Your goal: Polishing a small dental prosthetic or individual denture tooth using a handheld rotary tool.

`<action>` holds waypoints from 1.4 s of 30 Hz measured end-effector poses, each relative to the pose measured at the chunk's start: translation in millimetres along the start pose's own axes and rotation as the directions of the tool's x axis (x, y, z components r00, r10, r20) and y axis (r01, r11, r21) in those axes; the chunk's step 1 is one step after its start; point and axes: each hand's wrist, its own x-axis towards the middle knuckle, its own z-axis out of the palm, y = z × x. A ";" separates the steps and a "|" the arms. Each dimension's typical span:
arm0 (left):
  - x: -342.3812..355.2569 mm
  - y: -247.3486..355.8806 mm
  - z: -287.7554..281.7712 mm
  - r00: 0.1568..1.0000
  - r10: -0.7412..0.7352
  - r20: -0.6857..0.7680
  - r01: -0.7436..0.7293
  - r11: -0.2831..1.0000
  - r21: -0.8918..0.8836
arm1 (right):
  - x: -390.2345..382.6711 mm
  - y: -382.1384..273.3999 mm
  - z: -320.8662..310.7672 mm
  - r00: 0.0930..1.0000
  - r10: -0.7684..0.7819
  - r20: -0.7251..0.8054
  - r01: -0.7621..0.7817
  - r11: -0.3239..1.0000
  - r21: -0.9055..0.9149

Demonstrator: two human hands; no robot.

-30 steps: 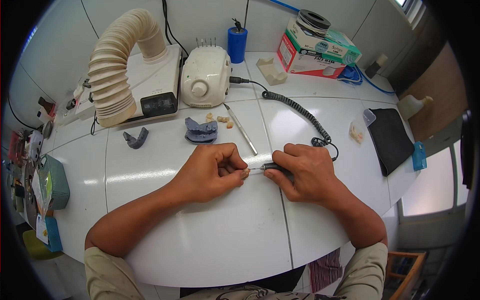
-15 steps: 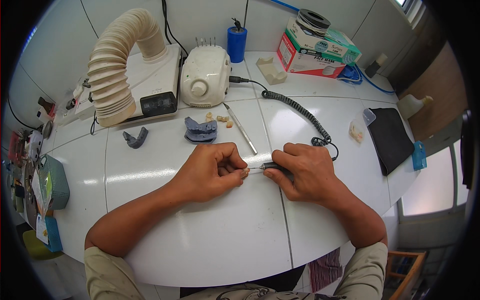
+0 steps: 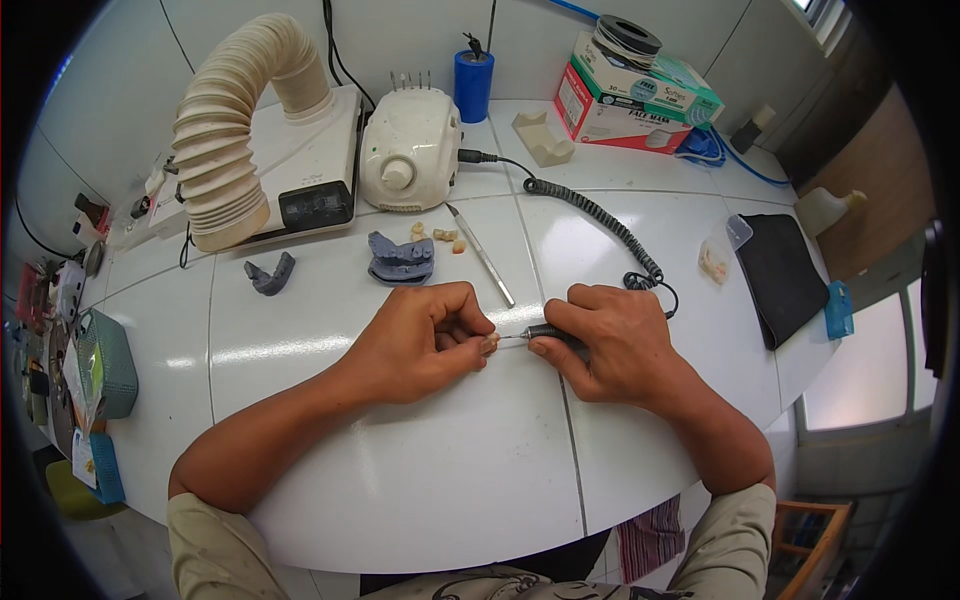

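Note:
My left hand [image 3: 425, 340] pinches a small tooth-coloured dental piece [image 3: 493, 343] between thumb and fingers, which hide most of it. My right hand [image 3: 615, 345] is wrapped round a dark rotary handpiece [image 3: 545, 331], whose thin bur points left and meets the piece or stops just short of it. Beyond my left hand stands a grey dental model [image 3: 402, 260], with a smaller grey arch model [image 3: 270, 273] to its left. Several tooth-coloured pieces [image 3: 444, 236] lie behind, beside a slim metal knife-like tool [image 3: 482, 256].
A white control box [image 3: 410, 150] with a coiled black cord [image 3: 600, 222] stands at the back. Left of it, a ribbed hose [image 3: 222, 130] arches over a white dust extractor [image 3: 320, 150]. Mask boxes [image 3: 625, 110], a black pouch [image 3: 780, 275] and a teal basket [image 3: 112, 365] line the sides.

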 end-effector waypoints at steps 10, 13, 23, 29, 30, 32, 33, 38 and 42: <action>-1.0 7.8 0.1 1.000 -0.004 -0.005 0.003 0.999 -0.041 | 0.2 2.9 4.2 0.999 0.019 -0.046 -0.018 0.999 0.029; -0.8 4.7 -2.9 1.000 -0.006 0.015 0.007 1.000 -0.017 | 0.0 6.1 2.8 0.999 0.026 -0.042 -0.023 0.998 0.059; -0.9 6.5 -2.5 0.998 -0.047 0.031 0.048 0.998 -0.042 | -2.1 4.9 4.6 0.998 0.006 -0.059 -0.002 0.998 0.055; -0.7 9.7 -4.5 0.999 -0.017 0.049 0.018 0.999 -0.031 | -2.5 4.3 4.9 0.998 -0.008 -0.055 0.011 0.999 0.048; 0.0 6.5 -4.5 0.999 -0.017 0.049 0.018 0.999 -0.032 | -2.4 4.2 4.4 0.999 -0.006 -0.052 0.009 0.999 0.047; 0.5 -1.8 -4.5 0.998 -0.001 0.065 0.005 0.998 -0.057 | -1.7 3.1 3.7 0.999 -0.008 -0.051 0.010 0.999 0.047; -0.5 -1.2 -4.4 0.998 -0.002 0.063 0.006 0.998 -0.057 | -1.2 2.6 3.2 0.999 -0.006 -0.047 0.009 0.999 0.047; -0.5 4.5 -3.0 0.998 -0.060 0.021 0.061 0.996 -0.065 | -2.3 3.3 4.1 0.999 0.001 -0.044 0.001 0.999 0.044; -0.8 5.3 -3.0 0.999 -0.033 0.005 0.033 0.999 0.000 | -2.0 3.0 3.5 0.999 0.000 -0.036 0.001 0.999 0.042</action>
